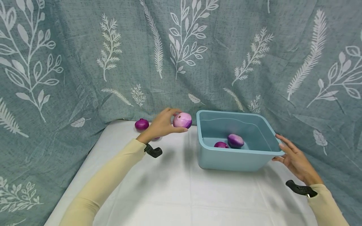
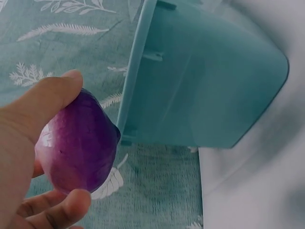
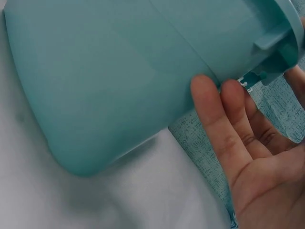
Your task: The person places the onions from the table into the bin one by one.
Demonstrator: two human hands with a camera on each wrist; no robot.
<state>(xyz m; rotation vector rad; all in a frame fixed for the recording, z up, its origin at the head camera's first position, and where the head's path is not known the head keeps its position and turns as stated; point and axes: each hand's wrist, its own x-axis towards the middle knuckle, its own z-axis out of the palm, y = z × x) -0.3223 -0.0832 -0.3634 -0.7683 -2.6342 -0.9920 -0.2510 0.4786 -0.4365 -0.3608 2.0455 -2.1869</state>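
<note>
A: What does the left hand (image 1: 162,123) have?

B: A pinkish onion (image 1: 182,120), pale on top and deep purple below. Its grip pinches the onion between the thumb and the curved fingers, up off the white table (image 1: 158,194), just beside the left end of the blue tub (image 1: 229,160), with a small gap to the rim

A: And the right hand (image 1: 298,163)?

B: That's at the tub's right end. Its grip is spread, the fingers fairly straight, and the right wrist view shows 2 fingertips (image 3: 206,90) against the outer wall, below the rim

A: Is there anything inside the tub?

B: 2 onions, side by side on its floor: a two-toned purple onion (image 1: 235,141) and, left of that, a magenta onion (image 1: 221,144) partly hidden by the front wall

A: Any more on the table?

B: A dark onion (image 1: 141,125) sits near the back edge, left of the left hand. A purple patch (image 1: 156,138) peeks out by that wrist, too covered for me to tell its shape

A: And around all this?

B: A blue-green curtain (image 1: 82,37) with white leaf prints hangs behind, and a black strap (image 1: 154,151) circles the left wrist, next to a cream sleeve (image 1: 113,179)
</note>
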